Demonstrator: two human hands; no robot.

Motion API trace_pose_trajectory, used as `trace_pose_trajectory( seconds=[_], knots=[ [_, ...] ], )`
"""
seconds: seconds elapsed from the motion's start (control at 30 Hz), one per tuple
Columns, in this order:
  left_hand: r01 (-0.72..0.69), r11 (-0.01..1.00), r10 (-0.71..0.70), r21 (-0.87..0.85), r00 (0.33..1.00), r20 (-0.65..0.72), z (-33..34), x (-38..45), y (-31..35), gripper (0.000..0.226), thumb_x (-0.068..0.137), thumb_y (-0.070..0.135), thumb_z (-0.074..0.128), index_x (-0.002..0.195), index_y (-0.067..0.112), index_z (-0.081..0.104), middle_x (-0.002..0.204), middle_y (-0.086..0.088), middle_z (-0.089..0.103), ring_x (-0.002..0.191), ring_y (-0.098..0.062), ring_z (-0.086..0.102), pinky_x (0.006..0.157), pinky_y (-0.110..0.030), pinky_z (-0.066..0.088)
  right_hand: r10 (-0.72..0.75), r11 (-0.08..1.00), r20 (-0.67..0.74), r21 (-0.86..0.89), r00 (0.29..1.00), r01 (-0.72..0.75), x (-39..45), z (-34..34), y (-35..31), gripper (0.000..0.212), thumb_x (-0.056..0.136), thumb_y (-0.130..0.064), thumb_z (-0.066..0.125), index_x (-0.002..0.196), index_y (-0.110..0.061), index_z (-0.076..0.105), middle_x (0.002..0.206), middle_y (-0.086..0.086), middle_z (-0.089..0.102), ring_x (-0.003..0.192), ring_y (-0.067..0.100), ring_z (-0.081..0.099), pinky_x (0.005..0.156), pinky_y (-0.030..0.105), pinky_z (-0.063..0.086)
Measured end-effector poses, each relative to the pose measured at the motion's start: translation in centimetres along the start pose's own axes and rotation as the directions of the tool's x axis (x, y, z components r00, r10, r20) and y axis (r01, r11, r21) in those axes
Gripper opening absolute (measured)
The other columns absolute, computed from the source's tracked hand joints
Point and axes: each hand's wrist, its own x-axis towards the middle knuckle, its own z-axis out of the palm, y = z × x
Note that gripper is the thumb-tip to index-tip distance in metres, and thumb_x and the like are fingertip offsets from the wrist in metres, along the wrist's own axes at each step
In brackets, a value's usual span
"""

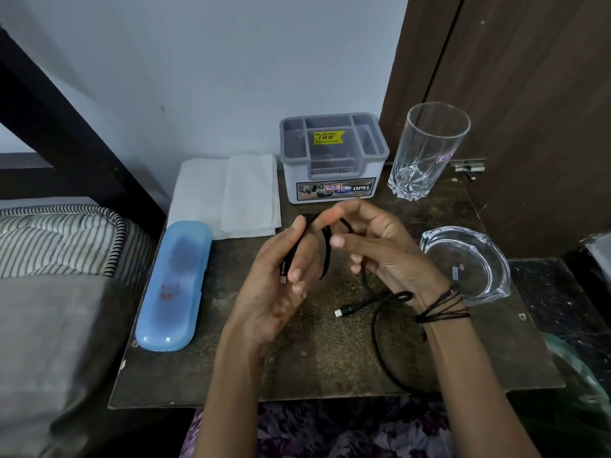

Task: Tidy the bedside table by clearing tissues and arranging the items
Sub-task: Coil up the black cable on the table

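Both hands (281,285) (380,252) closed on cable (325,252) above table (231,375) centre, loops upright in left, loose tail (380,345) trailing down under right wrist toward near edge, so right nearer for gathering.

Bare dark tabletop (205,375) is lying open along the near edge. A loose black cable (380,342) is trailing across the right; a clear glass ashtray (469,262) is crowding that side.
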Motion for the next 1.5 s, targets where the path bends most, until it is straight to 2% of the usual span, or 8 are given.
trace_pose_trajectory(
  seconds=[0.27,0.43,0.57,0.7,0.9,1.1,1.33,1.5],
  knots=[
    [-0.233,0.952,0.180,-0.200,0.951,-0.253,-0.5,0.7,0.2,0.035,0.088,0.008,0.047,0.121,-0.001,0.055,0.117,-0.002,0.068,0.084,-0.002,0.067,0.067,-0.014,0.054,0.328,0.920,0.007,-0.230,0.945,-0.317,0.1,0.3,1.1,0.024,0.081,-0.017,0.066,0.103,-0.015,0.055,0.058,0.000,0.067,0.039,0.011,0.060,0.037,0.017,0.047],
    [-0.382,0.924,0.329,0.004,0.792,-0.513,-1.2,1.3,0.1,0.033,0.094,0.000,0.040,0.126,0.000,0.050,0.121,0.004,0.064,0.104,-0.004,0.064,0.081,-0.011,0.051,0.360,0.896,0.085,-0.311,0.929,-0.319,-0.1,0.0,1.0,0.032,0.087,-0.019,0.060,0.119,-0.025,0.057,0.061,0.000,0.070,0.032,0.007,0.053,0.031,0.013,0.039],
    [-0.223,0.856,0.455,0.467,0.754,-0.474,-1.5,1.1,-0.5,0.035,0.097,0.011,0.043,0.120,0.033,0.059,0.137,0.020,0.049,0.112,0.006,0.055,0.091,-0.016,0.048,0.339,0.897,0.194,-0.363,0.921,-0.253,0.0,1.1,0.9,0.028,0.087,-0.020,0.061,0.113,-0.029,0.063,0.054,-0.003,0.065,0.025,0.002,0.035,0.027,0.011,0.025],
    [0.061,0.461,0.460,0.885,0.837,-0.297,-2.0,0.5,-1.1,0.046,0.095,0.016,0.046,0.096,0.062,0.050,0.090,0.031,0.064,0.088,-0.001,0.063,0.077,-0.013,0.047,0.233,0.891,0.097,-0.420,0.968,-0.173,0.1,1.2,0.0,0.016,0.084,-0.027,0.064,0.084,-0.014,0.073,0.041,-0.007,0.049,0.027,0.000,0.025,0.029,0.011,0.018],
    [0.057,0.696,0.202,0.716,0.941,-0.271,-1.6,0.6,-0.5,0.030,0.094,0.035,0.044,0.086,0.020,0.069,0.046,0.000,0.059,0.037,-0.009,0.042,0.043,-0.020,0.036,0.018,0.977,-0.166,-0.207,0.986,-0.052,-0.1,0.0,-0.9,0.023,0.078,-0.033,0.060,0.059,-0.021,0.063,0.041,-0.011,0.039,0.032,-0.001,0.020,0.033,0.009,0.016],
    [0.009,0.847,0.050,0.531,0.994,-0.097,-1.0,0.2,0.0,0.041,0.090,0.043,0.038,0.064,0.023,0.064,0.031,0.006,0.041,0.026,-0.003,0.026,0.034,-0.014,0.025,-0.012,0.988,-0.270,-0.154,0.963,-0.031,0.5,0.3,0.2,0.029,0.074,-0.044,0.060,0.055,-0.023,0.060,0.042,-0.013,0.038,0.031,-0.001,0.023,0.033,0.008,0.019],
    [-0.240,0.971,0.240,0.002,0.971,-0.019,-0.1,0.3,0.0,0.043,0.092,0.030,0.039,0.125,0.004,0.053,0.071,0.005,0.069,0.051,-0.001,0.051,0.060,-0.010,0.045,0.055,0.958,-0.167,-0.269,0.984,-0.099,1.3,1.6,2.1,0.020,0.090,-0.033,0.052,0.073,-0.024,0.058,0.040,-0.011,0.040,0.031,-0.001,0.028,0.034,0.010,0.020],
    [-0.218,0.812,0.420,0.542,0.863,-0.282,0.1,0.8,-0.6,0.030,0.099,0.022,0.034,0.122,0.033,0.052,0.109,0.011,0.070,0.091,0.006,0.063,0.078,-0.021,0.050,0.265,0.800,0.027,-0.564,0.964,-0.204,1.0,2.9,2.1,0.031,0.094,-0.027,0.051,0.064,-0.027,0.057,0.043,-0.008,0.045,0.037,0.000,0.037,0.042,0.014,0.029]
  ],
)
